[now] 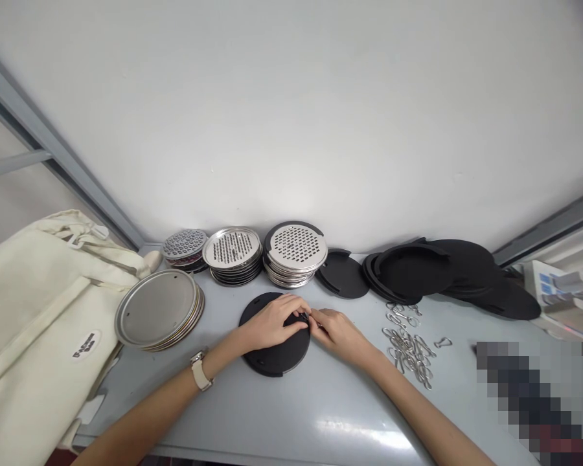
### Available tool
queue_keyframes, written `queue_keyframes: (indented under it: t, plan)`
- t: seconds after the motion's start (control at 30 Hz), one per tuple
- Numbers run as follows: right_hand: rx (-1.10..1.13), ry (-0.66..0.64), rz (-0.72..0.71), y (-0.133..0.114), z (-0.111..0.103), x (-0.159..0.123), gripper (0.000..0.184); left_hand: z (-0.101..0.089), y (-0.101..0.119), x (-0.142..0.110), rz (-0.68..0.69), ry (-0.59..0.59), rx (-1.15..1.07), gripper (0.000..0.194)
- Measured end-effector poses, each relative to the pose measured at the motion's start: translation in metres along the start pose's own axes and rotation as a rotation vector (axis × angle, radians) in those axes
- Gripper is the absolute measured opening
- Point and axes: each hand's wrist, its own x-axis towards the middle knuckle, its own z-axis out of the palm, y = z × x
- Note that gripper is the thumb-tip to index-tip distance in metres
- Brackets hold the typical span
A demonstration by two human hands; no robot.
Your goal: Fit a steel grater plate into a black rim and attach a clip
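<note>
A round black disc [276, 357] with a raised rim piece lies on the grey table in front of me. My left hand [274, 321] rests over it, thumb and fingers closed around its right edge. From the right, my right hand [339, 333] meets that same edge, its fingertips pinched together close to the left ones. Whatever small part sits between the fingertips is mostly hidden. A loose pile of metal snap hooks [411, 353] lies to the right of my right hand.
Along the wall stand stacks of perforated metal grater discs [298, 246], [233, 249], [184, 244]. Plain metal discs [158, 309] are piled at left beside a cream bag [39, 304]. More black discs [412, 268] overlap at right, near a white box [544, 285].
</note>
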Motion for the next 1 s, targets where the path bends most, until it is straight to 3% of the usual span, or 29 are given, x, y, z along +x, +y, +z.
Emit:
queue_keyframes:
  t: [0.57, 1.0]
  plan:
    - [-0.002, 0.007, 0.030, -0.002, 0.000, -0.002, 0.024, -0.001, 0.000, -0.002, -0.018, -0.044, -0.019, 0.018]
    - [-0.019, 0.026, 0.025, -0.007, 0.000, 0.000, 0.027, -0.001, 0.004, 0.000, -0.024, 0.021, 0.070, 0.014]
